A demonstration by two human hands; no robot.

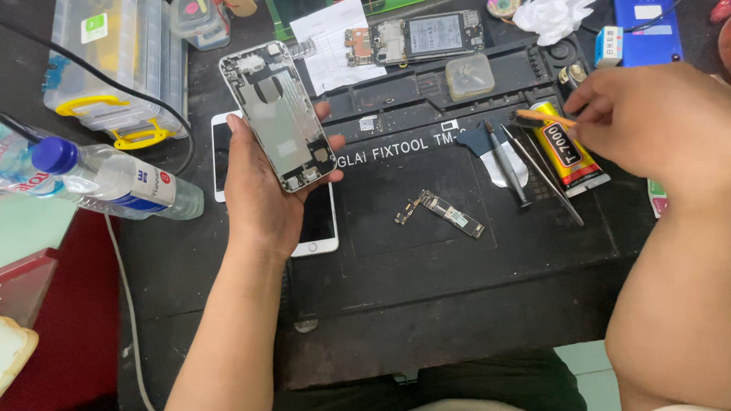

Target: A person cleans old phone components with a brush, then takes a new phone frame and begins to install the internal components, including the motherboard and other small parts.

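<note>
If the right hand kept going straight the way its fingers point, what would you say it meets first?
The right hand, pinching a small orange tool, points left over the glue tube. Going on, it would probably first meet the phone shell in the left hand, though depth is unclear.

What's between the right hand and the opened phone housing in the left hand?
Nothing visible. The left hand holds the phone housing up above the mat, open side to the camera. The right hand, pinching a small orange-tipped tool, is off to the side over the glue tube. Only the low-lying black work mat lies between them.
</note>
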